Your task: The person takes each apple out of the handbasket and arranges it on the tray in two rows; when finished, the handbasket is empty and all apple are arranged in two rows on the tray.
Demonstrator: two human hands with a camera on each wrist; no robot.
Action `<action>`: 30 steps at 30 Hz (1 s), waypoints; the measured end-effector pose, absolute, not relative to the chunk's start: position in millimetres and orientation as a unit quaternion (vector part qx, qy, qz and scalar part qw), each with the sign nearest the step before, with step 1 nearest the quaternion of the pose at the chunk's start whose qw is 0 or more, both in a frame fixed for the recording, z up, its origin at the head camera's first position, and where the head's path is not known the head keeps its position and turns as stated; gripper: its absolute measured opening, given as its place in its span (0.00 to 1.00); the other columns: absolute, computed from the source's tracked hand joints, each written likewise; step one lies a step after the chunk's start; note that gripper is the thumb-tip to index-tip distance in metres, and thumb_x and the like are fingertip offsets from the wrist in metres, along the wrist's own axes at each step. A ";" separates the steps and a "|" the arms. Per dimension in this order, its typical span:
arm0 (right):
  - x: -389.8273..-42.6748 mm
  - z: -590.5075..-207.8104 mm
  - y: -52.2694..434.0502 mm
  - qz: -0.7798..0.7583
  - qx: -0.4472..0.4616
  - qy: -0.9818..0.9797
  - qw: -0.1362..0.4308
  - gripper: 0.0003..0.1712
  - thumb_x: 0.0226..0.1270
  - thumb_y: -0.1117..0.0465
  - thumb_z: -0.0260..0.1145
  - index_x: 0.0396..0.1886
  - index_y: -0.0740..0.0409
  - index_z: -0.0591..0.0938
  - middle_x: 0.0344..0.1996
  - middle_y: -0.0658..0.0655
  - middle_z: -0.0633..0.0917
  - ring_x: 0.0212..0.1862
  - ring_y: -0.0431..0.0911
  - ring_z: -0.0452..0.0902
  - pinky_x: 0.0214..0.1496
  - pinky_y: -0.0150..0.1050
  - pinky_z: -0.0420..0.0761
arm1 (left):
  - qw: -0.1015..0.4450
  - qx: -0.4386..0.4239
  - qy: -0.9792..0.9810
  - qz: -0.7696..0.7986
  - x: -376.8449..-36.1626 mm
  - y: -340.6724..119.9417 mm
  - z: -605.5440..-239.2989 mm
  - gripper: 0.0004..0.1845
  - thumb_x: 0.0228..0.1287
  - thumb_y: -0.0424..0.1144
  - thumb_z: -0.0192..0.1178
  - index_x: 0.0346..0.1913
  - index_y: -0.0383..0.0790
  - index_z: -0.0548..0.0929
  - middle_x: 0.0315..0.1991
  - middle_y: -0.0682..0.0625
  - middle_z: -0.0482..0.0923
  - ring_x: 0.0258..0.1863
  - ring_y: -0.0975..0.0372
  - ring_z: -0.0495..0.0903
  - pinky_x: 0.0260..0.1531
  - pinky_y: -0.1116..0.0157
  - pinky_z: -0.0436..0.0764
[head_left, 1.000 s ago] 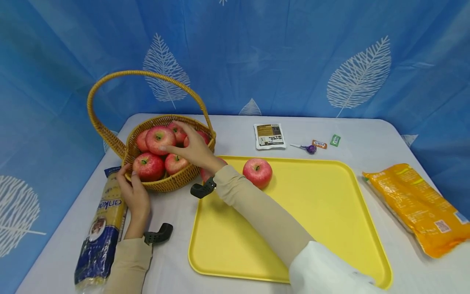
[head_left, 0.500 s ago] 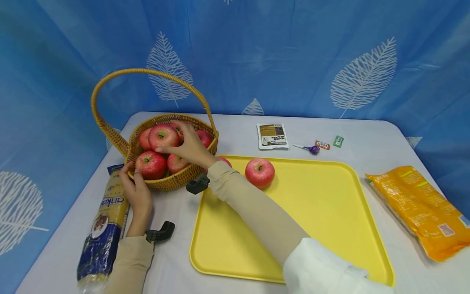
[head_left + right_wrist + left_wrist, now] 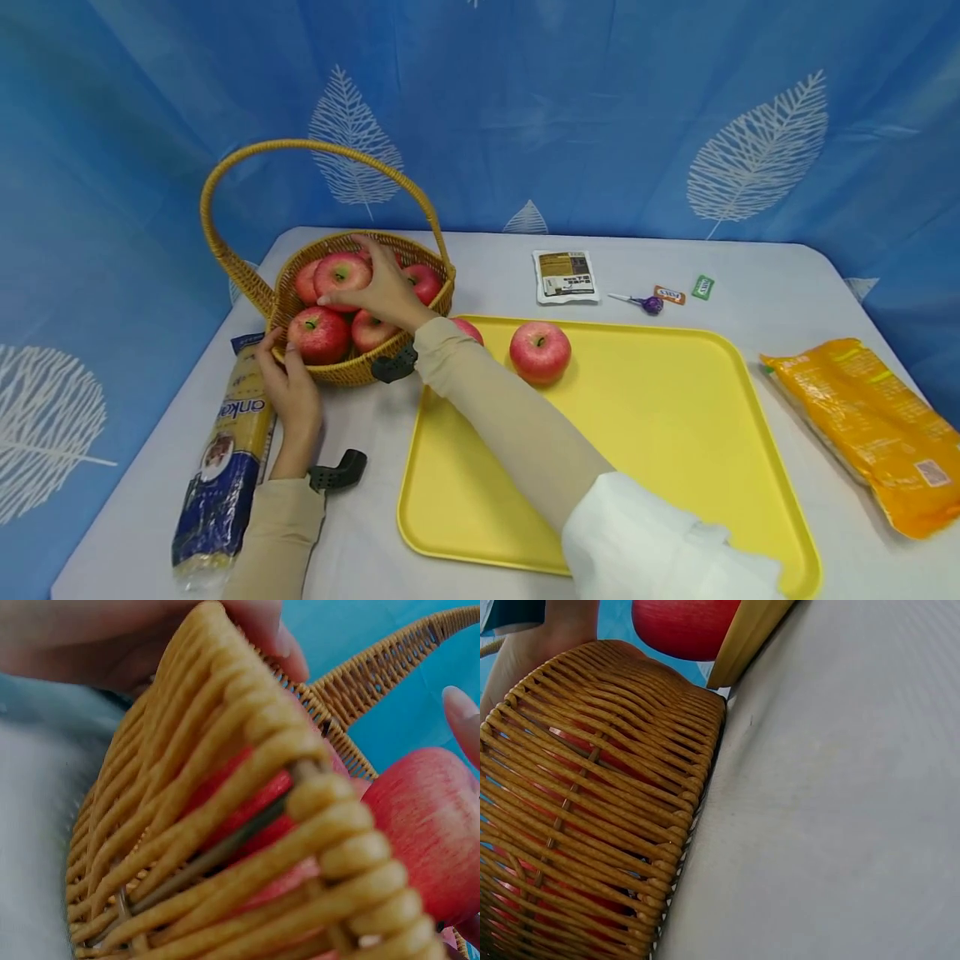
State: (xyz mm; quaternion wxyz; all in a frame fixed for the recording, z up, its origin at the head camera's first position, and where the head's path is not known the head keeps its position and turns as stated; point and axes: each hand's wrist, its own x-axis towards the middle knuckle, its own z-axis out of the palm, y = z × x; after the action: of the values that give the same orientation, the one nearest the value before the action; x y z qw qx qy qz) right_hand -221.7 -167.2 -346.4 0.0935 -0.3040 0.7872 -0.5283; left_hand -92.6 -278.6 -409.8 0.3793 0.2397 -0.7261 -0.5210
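A wicker basket (image 3: pixel 356 371) with a tall arched handle stands at the left of the table, filled with several red apples. My left hand (image 3: pixel 296 396) grips its near left rim, fingers and thumb on either side. My right hand (image 3: pixel 386 292) reaches in over the right rim and holds the topmost apple (image 3: pixel 342 273), thumb across its front and fingers behind. In the right wrist view this apple (image 3: pixel 427 832) shows just past the rim, between fingertips. Below it in the basket lies another apple (image 3: pixel 320 335). Through the weave, the left wrist view shows more red fruit.
A yellow tray (image 3: pixel 622 467) lies right of the basket with an apple (image 3: pixel 540 352) and another partly behind my right wrist. A pasta bag (image 3: pixel 228 458) lies at left, an orange bag (image 3: pixel 870 433) at right. Behind are a white packet (image 3: pixel 566 277), lollipop (image 3: pixel 651 305) and small candies.
My right hand has slid left over the top apple, its thumb now farther across the front. The left hand stays on the rim. The head view has shifted slightly.
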 end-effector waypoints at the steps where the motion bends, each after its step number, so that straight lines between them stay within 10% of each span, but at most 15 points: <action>1: -222.1 -346.7 -167.9 -0.526 -0.306 0.788 0.096 0.57 0.40 0.42 0.73 0.69 0.37 0.51 0.69 0.44 0.54 0.69 0.43 0.53 0.65 0.48 0.62 | 0.383 0.237 -0.725 -0.521 -92.4 -278.6 -409.9 0.20 0.67 0.40 0.41 0.59 0.38 0.66 0.60 0.49 0.66 0.61 0.64 0.62 0.62 0.66 0.60; 15: -221.8 -352.9 -168.9 -0.450 -0.358 0.816 0.058 0.61 0.45 0.46 0.72 0.71 0.39 0.41 0.71 0.44 0.49 0.70 0.41 0.51 0.67 0.43 0.61 | 0.382 0.241 -0.732 -0.510 -93.5 -278.6 -411.0 0.19 0.66 0.39 0.41 0.59 0.39 0.66 0.60 0.49 0.66 0.62 0.65 0.62 0.63 0.66 0.58; 30: -216.9 -355.3 -165.3 -0.358 -0.400 0.843 -0.033 0.40 0.54 0.43 0.64 0.66 0.33 0.60 0.63 0.57 0.63 0.64 0.47 0.61 0.57 0.51 0.66 | 0.383 0.245 -0.731 -0.509 -92.9 -276.8 -411.6 0.20 0.66 0.38 0.42 0.59 0.38 0.66 0.60 0.49 0.66 0.61 0.64 0.62 0.63 0.66 0.59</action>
State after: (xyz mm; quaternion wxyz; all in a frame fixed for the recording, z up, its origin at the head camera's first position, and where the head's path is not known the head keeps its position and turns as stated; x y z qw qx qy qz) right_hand -216.9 -165.3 -355.3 -0.0331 -0.4000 0.8429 -0.3583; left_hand -92.9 -276.8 -411.6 0.3826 0.2450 -0.7312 -0.5089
